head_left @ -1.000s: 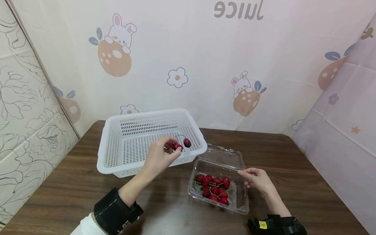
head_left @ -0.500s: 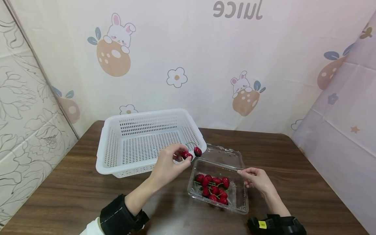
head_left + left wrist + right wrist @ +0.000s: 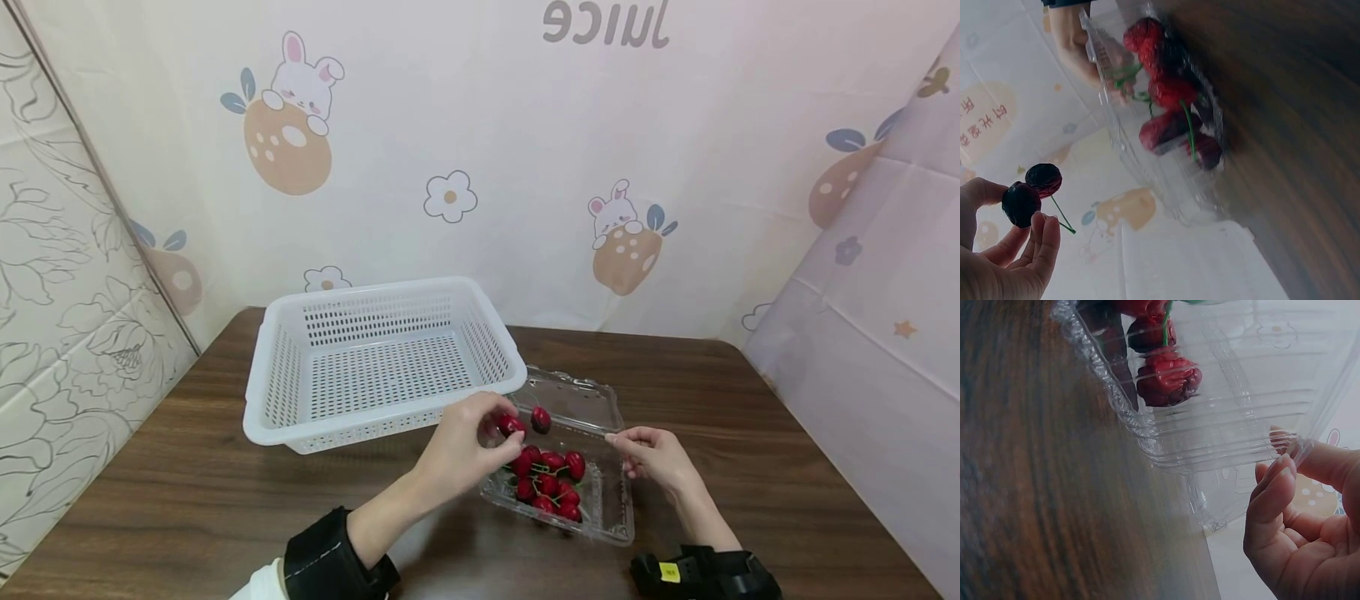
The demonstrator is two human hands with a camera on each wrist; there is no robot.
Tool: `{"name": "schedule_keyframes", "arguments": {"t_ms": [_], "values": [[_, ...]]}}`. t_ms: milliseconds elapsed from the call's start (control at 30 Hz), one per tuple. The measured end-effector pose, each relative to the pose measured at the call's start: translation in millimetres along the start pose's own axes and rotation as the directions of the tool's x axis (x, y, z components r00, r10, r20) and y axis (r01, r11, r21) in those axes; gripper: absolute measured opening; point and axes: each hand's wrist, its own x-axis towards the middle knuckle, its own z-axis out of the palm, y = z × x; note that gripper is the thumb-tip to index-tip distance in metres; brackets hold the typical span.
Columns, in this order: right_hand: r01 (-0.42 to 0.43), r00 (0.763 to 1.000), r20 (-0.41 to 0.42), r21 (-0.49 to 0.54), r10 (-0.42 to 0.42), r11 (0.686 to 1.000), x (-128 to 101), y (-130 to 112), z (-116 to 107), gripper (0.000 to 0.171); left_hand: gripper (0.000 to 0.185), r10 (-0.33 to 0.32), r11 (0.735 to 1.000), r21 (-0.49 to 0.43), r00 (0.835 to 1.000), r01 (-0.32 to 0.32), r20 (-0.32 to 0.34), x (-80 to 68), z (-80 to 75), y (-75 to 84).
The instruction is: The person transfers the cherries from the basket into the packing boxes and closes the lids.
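A pair of dark red cherries (image 3: 1021, 204) joined by a green stem is in my left hand (image 3: 467, 446); thumb and fingers pinch one, and the other cherry (image 3: 541, 420) dangles beside it. They hang over the back left part of a clear plastic clamshell box (image 3: 609, 500). Several red cherries (image 3: 548, 484) with green stems lie inside that box. My right hand (image 3: 654, 457) pinches the box's right rim between thumb and fingers, seen closely in the right wrist view, where the wall (image 3: 1210, 440) is ribbed.
A white perforated basket (image 3: 382, 425) stands at the back left of the brown wooden table (image 3: 187, 500), close to the box. Behind the box lies its open lid (image 3: 577, 396). A printed curtain (image 3: 525, 125) hangs behind the table.
My left hand has carried the cherry pair right and toward me, from over the basket to over the box. The right hand stays at the rim.
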Motion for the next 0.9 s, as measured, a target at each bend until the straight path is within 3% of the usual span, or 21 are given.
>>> {"name": "schedule_keyframes", "arguments": {"t_ms": [200, 467, 900], "values": [[-0.005, 1.0, -0.001, 0.001, 0.005, 1.0, 0, -1, 1, 0.04, 0.014, 0.033, 0.999, -0.002, 0.999, -0.033, 0.03, -1.5, 13.0, -0.8], [-0.014, 1.0, 0.003, 0.01, 0.014, 1.0, -1, -2, 0, 0.038, 0.014, 0.02, 0.999, -0.027, 0.995, -0.018, 0.096, -2.0, 26.8, -0.5], [-0.006, 1.0, 0.003, 0.001, 0.006, 1.0, 1, -1, 0, 0.039, 0.014, -0.024, 0.996, 0.086, 0.984, 0.009, 0.174, -2.2, 46.2, -4.6]]}}
